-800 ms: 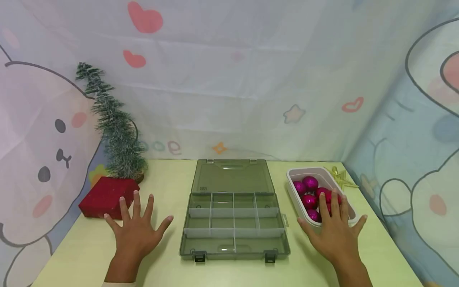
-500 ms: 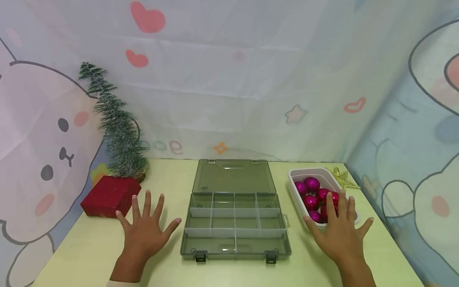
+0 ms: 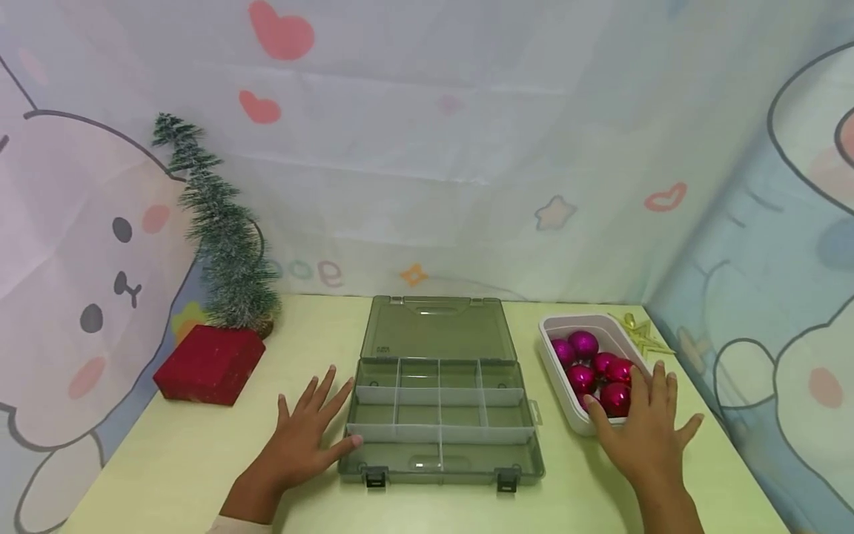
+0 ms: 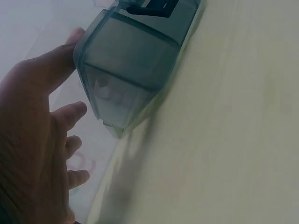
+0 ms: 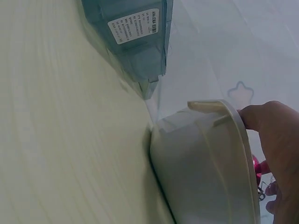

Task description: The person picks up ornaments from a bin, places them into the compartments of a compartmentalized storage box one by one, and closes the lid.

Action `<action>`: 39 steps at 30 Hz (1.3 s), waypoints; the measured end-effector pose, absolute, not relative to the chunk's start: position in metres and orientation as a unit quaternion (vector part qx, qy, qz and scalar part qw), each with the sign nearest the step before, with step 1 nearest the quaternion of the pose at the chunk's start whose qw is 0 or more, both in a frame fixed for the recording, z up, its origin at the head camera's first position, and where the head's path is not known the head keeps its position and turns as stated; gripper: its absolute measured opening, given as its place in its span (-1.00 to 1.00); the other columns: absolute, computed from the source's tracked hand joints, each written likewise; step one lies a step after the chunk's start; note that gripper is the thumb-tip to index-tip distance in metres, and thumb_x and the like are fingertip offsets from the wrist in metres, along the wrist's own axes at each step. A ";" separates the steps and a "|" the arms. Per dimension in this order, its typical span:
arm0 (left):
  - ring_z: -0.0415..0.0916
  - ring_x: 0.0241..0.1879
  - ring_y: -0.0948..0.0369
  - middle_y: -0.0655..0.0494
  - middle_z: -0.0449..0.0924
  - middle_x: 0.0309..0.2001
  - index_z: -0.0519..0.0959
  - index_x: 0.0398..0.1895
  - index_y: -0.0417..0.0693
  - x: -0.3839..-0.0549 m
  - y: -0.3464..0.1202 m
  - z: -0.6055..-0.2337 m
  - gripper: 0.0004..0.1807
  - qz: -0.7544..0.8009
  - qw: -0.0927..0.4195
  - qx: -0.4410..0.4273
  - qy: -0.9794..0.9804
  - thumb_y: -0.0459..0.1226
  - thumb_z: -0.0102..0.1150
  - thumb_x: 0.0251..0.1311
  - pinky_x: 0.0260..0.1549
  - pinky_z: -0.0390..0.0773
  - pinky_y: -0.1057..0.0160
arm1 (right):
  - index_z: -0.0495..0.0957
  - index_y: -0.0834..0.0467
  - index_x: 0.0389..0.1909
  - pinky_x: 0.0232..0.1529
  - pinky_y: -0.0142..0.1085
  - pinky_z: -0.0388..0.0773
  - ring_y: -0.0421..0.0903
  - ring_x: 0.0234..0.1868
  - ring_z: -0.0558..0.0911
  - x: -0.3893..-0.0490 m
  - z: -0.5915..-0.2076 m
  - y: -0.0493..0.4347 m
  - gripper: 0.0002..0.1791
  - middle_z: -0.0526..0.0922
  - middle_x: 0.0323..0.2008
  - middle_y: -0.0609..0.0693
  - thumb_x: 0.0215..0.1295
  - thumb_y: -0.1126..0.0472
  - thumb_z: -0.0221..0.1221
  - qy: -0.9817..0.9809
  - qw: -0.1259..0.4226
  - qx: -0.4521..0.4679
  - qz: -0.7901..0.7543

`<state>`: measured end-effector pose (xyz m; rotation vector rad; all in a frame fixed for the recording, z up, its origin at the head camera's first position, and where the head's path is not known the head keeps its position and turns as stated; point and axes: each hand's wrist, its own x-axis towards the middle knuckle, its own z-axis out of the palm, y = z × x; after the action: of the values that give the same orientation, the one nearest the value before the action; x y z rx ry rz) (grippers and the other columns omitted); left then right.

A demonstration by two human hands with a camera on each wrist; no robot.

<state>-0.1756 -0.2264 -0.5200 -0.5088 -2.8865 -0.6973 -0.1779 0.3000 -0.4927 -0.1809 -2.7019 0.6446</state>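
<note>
A grey see-through compartment box (image 3: 440, 478) lies with its lid (image 3: 437, 330) folded back. My left hand (image 3: 300, 445) is at the box's left side, fingers spread, thumb over the edge. In the left wrist view that thumb lies right at the rim of the box (image 4: 128, 51). On the right, a white plastic tub (image 3: 559, 387) holds several shiny magenta and red baubles (image 3: 615, 399). My right hand (image 3: 643, 449) hovers over the tub's near end, its fingers reaching down toward the baubles and its thumb at the rim. Seen from the right wrist, the thumb overlaps the tub's edge (image 5: 238, 123).
A small frosted Christmas tree (image 3: 230, 252) leans at the back left, behind a red velvety box (image 3: 210, 365). Gold star ornaments (image 3: 642, 335) lie behind the tub. A printed cloth (image 3: 427, 148) hangs along the back and sides of the pale yellow table (image 3: 167, 460).
My left hand has moved right, from the table to the compartment box's side, and turned. The right hand has shifted slightly right, and its fingers have bent down toward the baubles.
</note>
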 end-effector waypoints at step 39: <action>-0.02 0.72 -0.43 -0.25 -0.10 0.80 0.07 0.81 0.09 -0.181 -0.229 -0.527 0.00 -0.334 -0.018 -0.187 -0.924 0.17 0.26 0.47 0.34 -0.40 -0.86 | 0.51 0.28 0.30 0.36 0.46 0.02 0.41 0.28 0.47 -0.175 -0.490 0.284 -0.32 0.60 0.11 0.42 0.31 0.03 0.52 -0.904 0.292 -0.089 0.300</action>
<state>-0.1806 -0.2293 -0.5270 -0.5939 -2.9360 -1.0609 -0.1751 0.2842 -0.4900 -0.2383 -2.4090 0.8001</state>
